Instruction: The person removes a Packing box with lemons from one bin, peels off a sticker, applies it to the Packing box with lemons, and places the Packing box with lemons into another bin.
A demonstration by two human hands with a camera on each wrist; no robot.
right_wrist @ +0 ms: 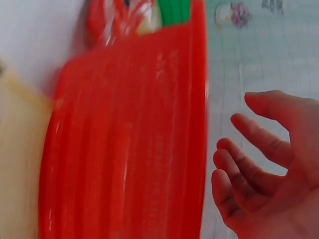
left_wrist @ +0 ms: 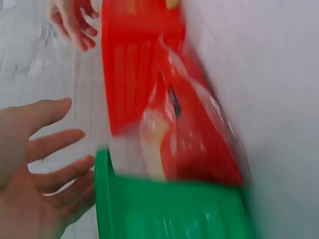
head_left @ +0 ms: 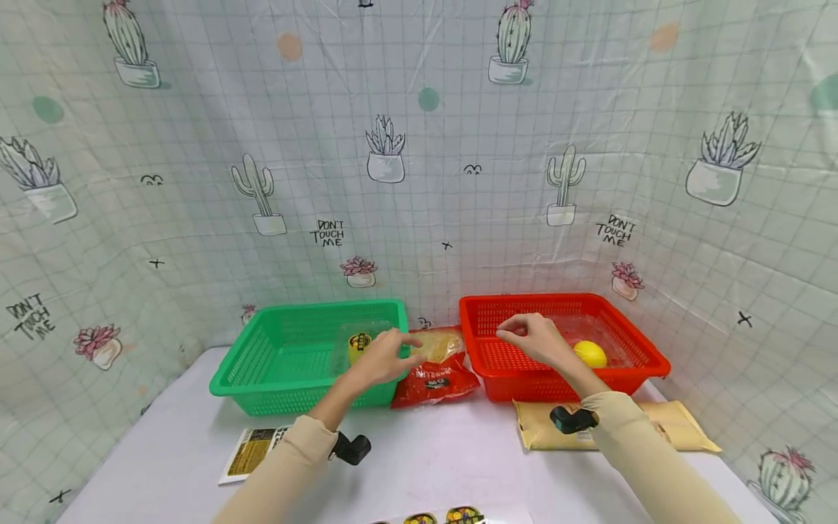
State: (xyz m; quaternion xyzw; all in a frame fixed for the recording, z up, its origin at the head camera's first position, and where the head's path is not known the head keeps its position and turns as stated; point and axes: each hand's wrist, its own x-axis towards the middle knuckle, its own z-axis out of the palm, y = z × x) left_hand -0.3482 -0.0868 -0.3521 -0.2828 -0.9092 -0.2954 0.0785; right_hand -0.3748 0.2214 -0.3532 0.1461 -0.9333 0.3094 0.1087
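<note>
Over the right end of the green basket (head_left: 262, 399) is my left hand (head_left: 386, 356), thumb and fingers spread apart and holding nothing. Inside that basket a clear plastic pack with a yellow item and a dark label (head_left: 359, 346) is partly covered by the hand. My right hand (head_left: 540, 340) hovers over the red basket (head_left: 484, 375), its fingers loosely bent with nothing between them. A round yellow item (head_left: 591, 354) lies in a clear container at that basket's right side. In the right wrist view, the right hand (right_wrist: 269, 159) is beside the red basket's rim.
Between the baskets lies a red and clear plastic bag (head_left: 435, 378) of pale food. A yellowish packet (head_left: 550, 429) lies before the red basket, partly behind my right forearm. A flat printed packet (head_left: 252, 453) is at front left; a printed sheet (head_left: 504, 515) sits at the near edge.
</note>
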